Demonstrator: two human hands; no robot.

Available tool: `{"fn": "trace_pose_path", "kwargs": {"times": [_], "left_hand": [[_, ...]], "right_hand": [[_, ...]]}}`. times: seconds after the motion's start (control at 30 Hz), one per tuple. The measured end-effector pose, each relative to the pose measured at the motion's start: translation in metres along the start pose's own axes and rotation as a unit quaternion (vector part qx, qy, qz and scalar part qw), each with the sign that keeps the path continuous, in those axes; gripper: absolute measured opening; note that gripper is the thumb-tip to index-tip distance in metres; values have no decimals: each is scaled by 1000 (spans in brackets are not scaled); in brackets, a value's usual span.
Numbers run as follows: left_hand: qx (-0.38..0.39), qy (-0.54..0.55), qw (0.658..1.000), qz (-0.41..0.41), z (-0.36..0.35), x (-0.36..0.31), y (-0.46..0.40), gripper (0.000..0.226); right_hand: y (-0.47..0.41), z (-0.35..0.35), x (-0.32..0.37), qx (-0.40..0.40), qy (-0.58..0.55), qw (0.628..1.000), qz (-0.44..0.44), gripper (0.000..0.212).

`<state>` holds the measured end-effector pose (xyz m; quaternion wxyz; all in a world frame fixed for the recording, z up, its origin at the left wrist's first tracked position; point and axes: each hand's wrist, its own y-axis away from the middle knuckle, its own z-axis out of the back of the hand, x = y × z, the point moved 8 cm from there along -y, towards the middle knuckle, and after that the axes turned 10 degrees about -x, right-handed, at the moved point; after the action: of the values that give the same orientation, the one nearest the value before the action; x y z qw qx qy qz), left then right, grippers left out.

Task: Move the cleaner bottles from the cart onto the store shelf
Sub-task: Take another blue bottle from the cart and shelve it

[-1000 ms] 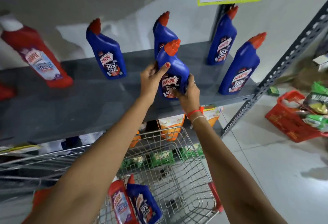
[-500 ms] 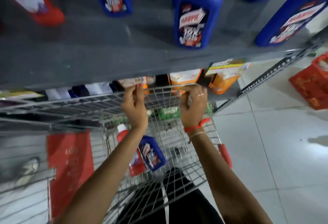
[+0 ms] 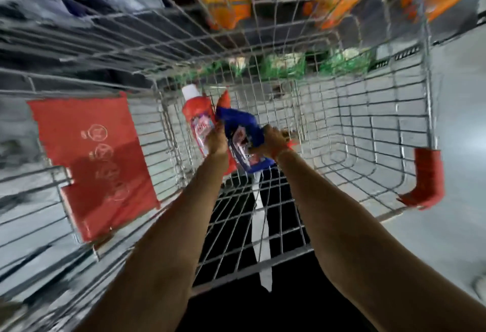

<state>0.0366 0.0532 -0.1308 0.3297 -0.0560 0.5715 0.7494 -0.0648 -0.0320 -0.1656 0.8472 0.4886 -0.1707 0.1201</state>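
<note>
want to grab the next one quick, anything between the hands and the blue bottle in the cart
Nothing visible: the left hand and right hand are already on either side of the blue bottle. The red bottle lies against its left side.

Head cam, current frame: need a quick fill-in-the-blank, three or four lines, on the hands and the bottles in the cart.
1. Both hands reach down into the wire ____.
2. The right hand and the left hand are at the blue cleaner bottle, whose cap is ____.
3. Beside it lies a red cleaner bottle with a ____ cap.
4. The count of cleaner bottles visible in the cart is ____.

Missing words: cart; red; white; two
</note>
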Motion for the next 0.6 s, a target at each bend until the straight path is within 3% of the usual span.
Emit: {"fn": "trace_pose_path", "kwargs": {"times": [0.1,0.23,0.37,0.43,0.53,0.6], "left_hand": [[-10,-23,1000,-5,7,7,-22,21],[53,-35,998,28,-2,10,-25,40],[105,-70,989,74,-2,15,-21,49],[134,-63,985,90,1,10,-20,49],[200,-63,977,45,-4,-18,-1,30],[259,-83,962,-12,-9,-40,20,31]], "right_hand": [[-5,-5,1,-6,70,998,10,70],[2,-4,2,-10,162,987,24,75],[9,6,8,2,171,985,34,59],[12,23,12,23,163,986,24,61],[23,54,26,15,113,992,44,65],[34,75,40,-13,62,996,65,65]]}}
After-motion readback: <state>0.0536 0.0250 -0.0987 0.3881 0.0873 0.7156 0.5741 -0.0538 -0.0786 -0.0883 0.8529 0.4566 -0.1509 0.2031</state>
